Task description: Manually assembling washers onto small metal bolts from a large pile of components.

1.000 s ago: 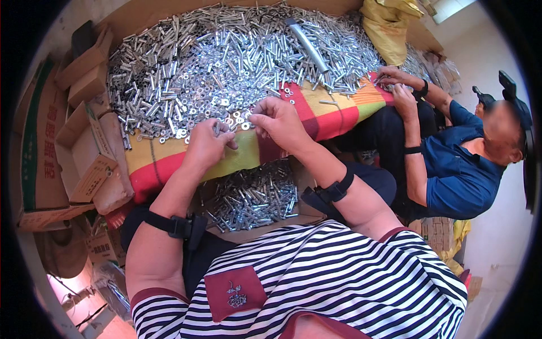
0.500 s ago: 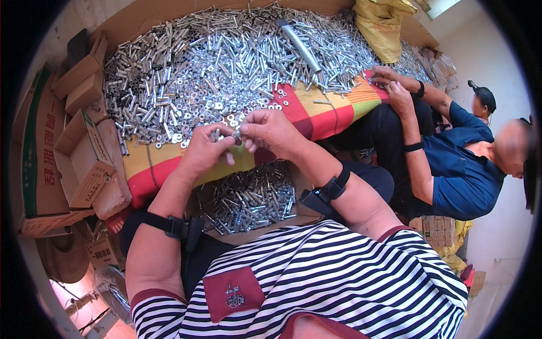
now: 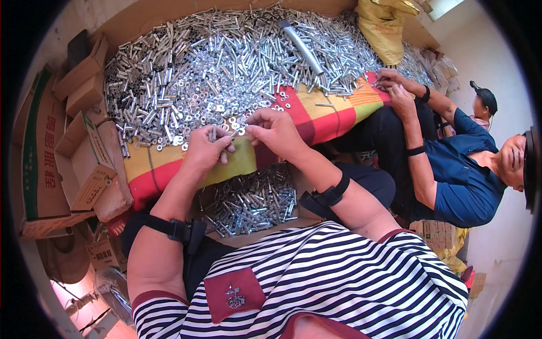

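My left hand is closed, pinching a small metal bolt between thumb and fingers. Its tip points toward my right hand. The right thumb and forefinger are pressed together a short way from the bolt; whatever they grip is too small to make out. Loose washers lie just beyond both hands. Behind them spreads a large heap of silvery metal sleeves and bolts. Below my wrists, a cardboard box holds many bolts. A checked cloth in red, yellow and green hangs over the near edge.
A grey metal tube lies on the heap, with a yellow sack at the far right. Open cardboard boxes stand at left. On the right sits a co-worker in a dark blue shirt, their hands at the heap's edge.
My hands were together at the fingertips and are now slightly apart, the bolt showing in the left one. The co-worker's head has lifted and turned.
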Motion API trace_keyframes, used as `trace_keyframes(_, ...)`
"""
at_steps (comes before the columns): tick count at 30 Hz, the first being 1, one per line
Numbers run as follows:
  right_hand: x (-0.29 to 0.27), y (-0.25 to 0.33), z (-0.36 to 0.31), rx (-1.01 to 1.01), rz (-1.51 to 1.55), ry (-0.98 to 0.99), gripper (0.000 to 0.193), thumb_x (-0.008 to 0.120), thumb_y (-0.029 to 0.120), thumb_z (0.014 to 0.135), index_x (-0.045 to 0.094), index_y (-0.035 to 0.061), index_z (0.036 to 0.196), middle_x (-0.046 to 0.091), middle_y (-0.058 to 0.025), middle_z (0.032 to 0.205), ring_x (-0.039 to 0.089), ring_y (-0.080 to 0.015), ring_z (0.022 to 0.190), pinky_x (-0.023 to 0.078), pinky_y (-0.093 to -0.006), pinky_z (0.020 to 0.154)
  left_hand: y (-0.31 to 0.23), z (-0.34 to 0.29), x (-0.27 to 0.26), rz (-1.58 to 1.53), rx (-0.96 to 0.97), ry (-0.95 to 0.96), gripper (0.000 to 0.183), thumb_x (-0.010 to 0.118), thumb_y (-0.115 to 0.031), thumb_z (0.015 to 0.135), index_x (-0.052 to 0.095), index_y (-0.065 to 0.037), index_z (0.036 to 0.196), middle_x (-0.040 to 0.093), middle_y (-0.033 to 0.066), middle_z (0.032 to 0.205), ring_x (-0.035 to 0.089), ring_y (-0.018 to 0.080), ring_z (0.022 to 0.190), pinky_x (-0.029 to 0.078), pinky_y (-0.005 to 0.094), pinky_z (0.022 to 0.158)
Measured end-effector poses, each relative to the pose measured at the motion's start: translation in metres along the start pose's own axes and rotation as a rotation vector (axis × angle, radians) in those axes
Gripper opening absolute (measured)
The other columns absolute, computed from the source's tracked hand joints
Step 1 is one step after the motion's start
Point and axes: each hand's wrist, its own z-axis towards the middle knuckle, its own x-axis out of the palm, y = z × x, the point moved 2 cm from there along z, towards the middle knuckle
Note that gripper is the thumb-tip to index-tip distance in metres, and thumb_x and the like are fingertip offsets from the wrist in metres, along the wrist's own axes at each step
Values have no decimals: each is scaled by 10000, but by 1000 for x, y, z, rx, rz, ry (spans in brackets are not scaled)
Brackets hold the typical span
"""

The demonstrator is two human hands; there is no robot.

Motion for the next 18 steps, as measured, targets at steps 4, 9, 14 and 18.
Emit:
trace_keyframes(4,4,0,-3,75,443,31,128,642,-8,819,628,-41,941,644,-66,784,643,-121,660,540,-246,590,1,0,4,-9,29,39,99,621,-53,843,589,6,916,662,76,704,518,82,433,330,205,377)
trace_keyframes(9,6,-4,-10,-115,308,-1,136,611,-53,830,624,-47,966,629,-67,854,644,-121,747,541,-238,663,4,-3,1,-285,-182,151,86,595,-47,873,582,16,930,633,76,712,467,69,401,321,185,361)
trace_keyframes(14,8,10,-17,-277,222,-37,164,604,-93,803,635,-43,955,604,-68,871,634,-123,740,525,-239,669,9,-1,-8,-412,-279,283,83,594,-56,876,585,27,879,605,69,689,435,45,402,291,156,339)
trace_keyframes(18,9,14,-19,-302,214,-54,118,609,-65,823,634,-39,935,603,-54,831,624,-111,706,516,-234,637,7,-1,-10,-375,-289,293,75,602,-57,869,591,17,864,605,64,674,443,50,401,279,169,333)
